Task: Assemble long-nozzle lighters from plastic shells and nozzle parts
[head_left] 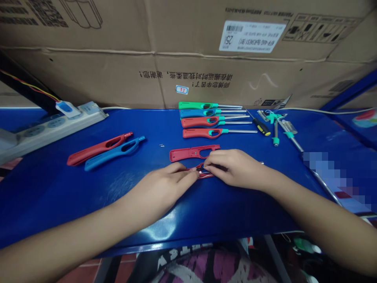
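Observation:
An open red lighter shell half (209, 175) lies on the blue table with small dark and metal parts inside. My left hand (166, 184) grips its left end, fingertips pressed at the middle by the small parts. Over the right part of the same shell, my right hand (235, 167) is closed in a pinch; whatever sits between its fingertips is hidden. Just beyond them rests an empty matching red shell half (187, 153), inner side up. A few tiny metal pieces (161, 146) lie to its left.
Several assembled long-nosed lighters (200, 133) lie in a row at the back. Right of them are a screwdriver (262, 126) and loose lighter inner assemblies (275, 125). Red (94, 151) and blue (110, 157) lighter shells lie left, near a power strip (53, 125). A cardboard box (118, 78) stands behind.

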Demonstrator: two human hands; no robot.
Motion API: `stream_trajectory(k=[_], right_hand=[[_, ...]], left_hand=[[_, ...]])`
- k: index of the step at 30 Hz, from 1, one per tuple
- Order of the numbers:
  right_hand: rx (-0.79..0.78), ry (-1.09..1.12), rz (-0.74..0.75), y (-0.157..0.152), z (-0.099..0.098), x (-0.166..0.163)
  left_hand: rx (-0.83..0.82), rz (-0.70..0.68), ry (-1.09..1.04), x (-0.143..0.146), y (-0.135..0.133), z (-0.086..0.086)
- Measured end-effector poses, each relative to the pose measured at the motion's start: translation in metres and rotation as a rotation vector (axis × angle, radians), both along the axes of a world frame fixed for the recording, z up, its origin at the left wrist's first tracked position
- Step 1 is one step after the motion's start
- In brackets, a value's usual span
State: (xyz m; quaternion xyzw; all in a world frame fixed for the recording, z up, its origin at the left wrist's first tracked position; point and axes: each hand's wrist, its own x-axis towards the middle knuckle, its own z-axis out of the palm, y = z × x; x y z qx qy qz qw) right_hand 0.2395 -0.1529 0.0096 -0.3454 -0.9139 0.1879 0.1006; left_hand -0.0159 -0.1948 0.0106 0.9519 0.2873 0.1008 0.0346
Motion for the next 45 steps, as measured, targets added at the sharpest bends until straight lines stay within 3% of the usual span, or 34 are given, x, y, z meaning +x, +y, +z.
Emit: stream_trajectory(k=[8,13,15,17,19,23,28,35,40,42,45], right_hand=[[0.016,0.071,0.017,-0.001,-0.004,-0.005],[-0.033,0.217,0.007,0.012,0.005,0.007],[0.118,0.276,-0.141,0.028,0.008,0.025],[0.338,0.256,-0.418,0.048,0.010,0.050],[0.458,0.115,-0.704,0.066,0.009,0.078],[0.409,-0.162,-1.167,0.086,0.002,0.122],[0.372,-0.218,-1.382,0.092,-0.011,0.142],[0.319,-0.166,-1.417,0.098,-0.020,0.148],[0.342,-0.127,-1.415,0.093,-0.009,0.142],[0.385,-0.042,-1.344,0.091,-0.001,0.137],[0.376,0.219,-1.087,0.085,0.009,0.120]], left_hand=[[0.024,-0.047,0.065,0.000,-0.002,0.000],[-0.015,-0.018,-0.046,-0.002,-0.001,-0.001],[-0.011,-0.011,-0.086,-0.002,0.001,-0.002],[0.014,-0.011,-0.103,-0.002,0.003,-0.002],[0.029,-0.015,-0.112,-0.002,0.004,-0.003],[0.028,-0.008,-0.126,-0.002,0.005,-0.004],[-0.008,0.018,-0.134,-0.001,0.007,-0.005],[-0.061,0.017,-0.170,0.002,0.007,-0.005],[-0.131,0.041,-0.241,0.002,0.010,-0.012],[-0.147,0.046,-0.259,0.002,0.011,-0.014],[-0.160,0.040,-0.291,0.002,0.011,-0.016]])
